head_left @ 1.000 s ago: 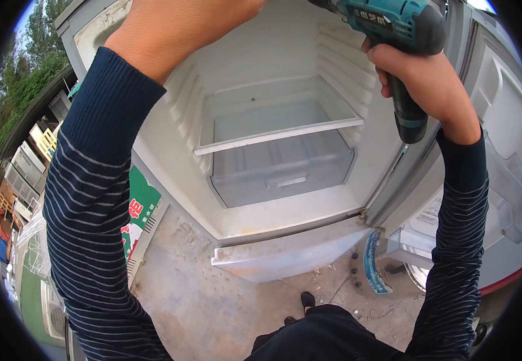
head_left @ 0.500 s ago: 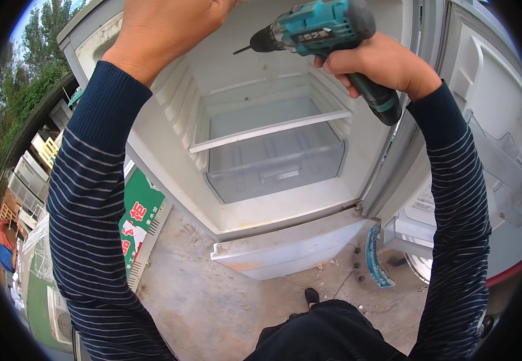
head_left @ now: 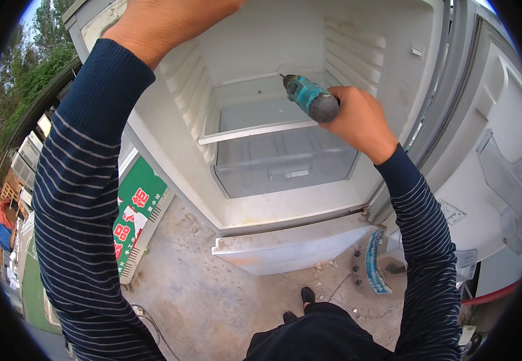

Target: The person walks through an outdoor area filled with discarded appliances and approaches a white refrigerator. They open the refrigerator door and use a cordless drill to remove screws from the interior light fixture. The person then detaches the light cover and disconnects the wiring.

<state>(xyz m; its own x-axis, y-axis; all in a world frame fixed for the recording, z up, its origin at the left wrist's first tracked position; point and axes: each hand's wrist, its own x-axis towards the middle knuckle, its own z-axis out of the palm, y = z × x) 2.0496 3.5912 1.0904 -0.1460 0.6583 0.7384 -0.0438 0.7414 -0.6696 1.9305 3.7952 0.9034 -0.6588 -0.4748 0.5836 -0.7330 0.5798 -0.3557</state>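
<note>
My right hand (head_left: 360,123) is wrapped round the grip of a teal and black cordless drill (head_left: 310,99). It holds the drill inside an open refrigerator (head_left: 414,78), its nose pointing away from me toward the back. A thin, clear rounded edge shows around the drill's tip; I cannot tell what it is. Below the drill lies a glass shelf with a white front strip (head_left: 255,132), and under that sits a translucent grey drawer (head_left: 285,173). My left hand (head_left: 177,24) is raised at the refrigerator's upper left, its fingers cut off by the picture's top edge.
The refrigerator door (head_left: 471,138), with clear bins, stands open at the right. A loose white panel (head_left: 291,249) lies at the refrigerator's foot, beside a curved blue strip (head_left: 375,265) on the concrete floor. A green sign board (head_left: 138,210) leans at the left.
My right hand has brought the drill down and inward, turning it from pointing left to pointing into the refrigerator. My left hand stays raised, and the view has shifted slightly.
</note>
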